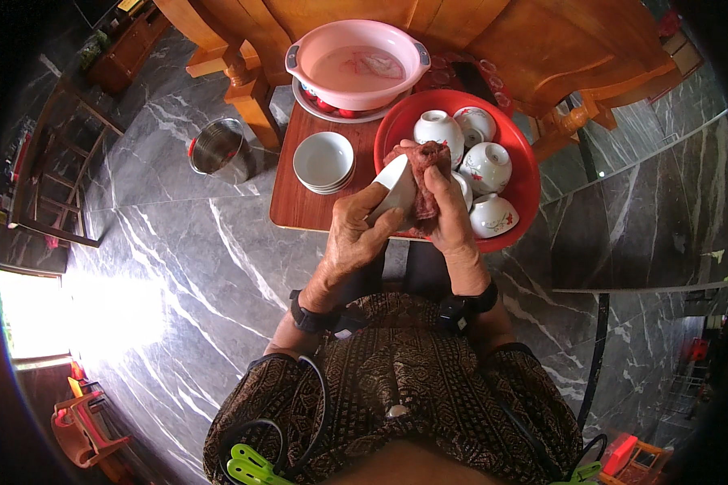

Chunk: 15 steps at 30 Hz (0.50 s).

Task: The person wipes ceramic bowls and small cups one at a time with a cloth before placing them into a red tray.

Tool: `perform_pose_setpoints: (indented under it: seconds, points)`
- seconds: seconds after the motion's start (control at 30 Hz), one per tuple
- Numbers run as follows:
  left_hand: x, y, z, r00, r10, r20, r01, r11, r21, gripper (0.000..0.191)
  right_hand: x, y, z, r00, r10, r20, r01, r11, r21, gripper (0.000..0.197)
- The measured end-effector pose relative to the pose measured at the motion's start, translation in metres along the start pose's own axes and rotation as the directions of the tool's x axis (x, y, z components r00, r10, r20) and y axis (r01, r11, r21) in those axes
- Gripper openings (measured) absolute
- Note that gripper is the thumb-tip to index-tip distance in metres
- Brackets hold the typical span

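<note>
My left hand (364, 227) grips a white bowl (397, 185), tilted on its side above the table's near edge. A reddish-brown cloth (428, 182) is in my right hand (452, 212), pressed against the bowl. To the left, a short stack of white bowls (323, 159) stands upright on the brown wooden table (300, 209). Several white bowls with red flower patterns, such as this one (487, 167), lie in a red round basin (525, 176) at the right; most are upside down. My hands partly hide the basin's contents.
Behind the stack, a pink basin (358, 63) holding some water sits on a plate with red items. A metal bucket (219, 151) stands on the marbled floor at left. A carved wooden bench (461, 30) lies beyond the table, and a wooden ladder-like frame (67, 176) is farther left.
</note>
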State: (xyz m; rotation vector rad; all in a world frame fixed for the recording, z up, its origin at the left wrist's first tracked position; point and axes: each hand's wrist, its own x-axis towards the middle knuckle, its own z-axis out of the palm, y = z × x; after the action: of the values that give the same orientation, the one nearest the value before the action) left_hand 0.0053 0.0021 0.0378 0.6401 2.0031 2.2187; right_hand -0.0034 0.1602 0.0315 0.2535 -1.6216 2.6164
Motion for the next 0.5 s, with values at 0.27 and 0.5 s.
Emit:
perform_pose_setpoints:
  seconds: [0.27,0.5]
  points:
    - [0.001,-0.002,-0.006,0.996,-0.003,-0.088,-0.02,0.965,-0.262,0.015,0.01,0.028,-0.019,0.971,0.221,0.092,-0.232,0.771,0.593,0.045]
    - [0.002,-0.012,0.004,0.959,-0.096,-0.267,-0.05,0.87,-0.491,0.013,0.001,0.039,-0.002,0.974,0.225,0.013,-0.166,0.674,0.72,0.034]
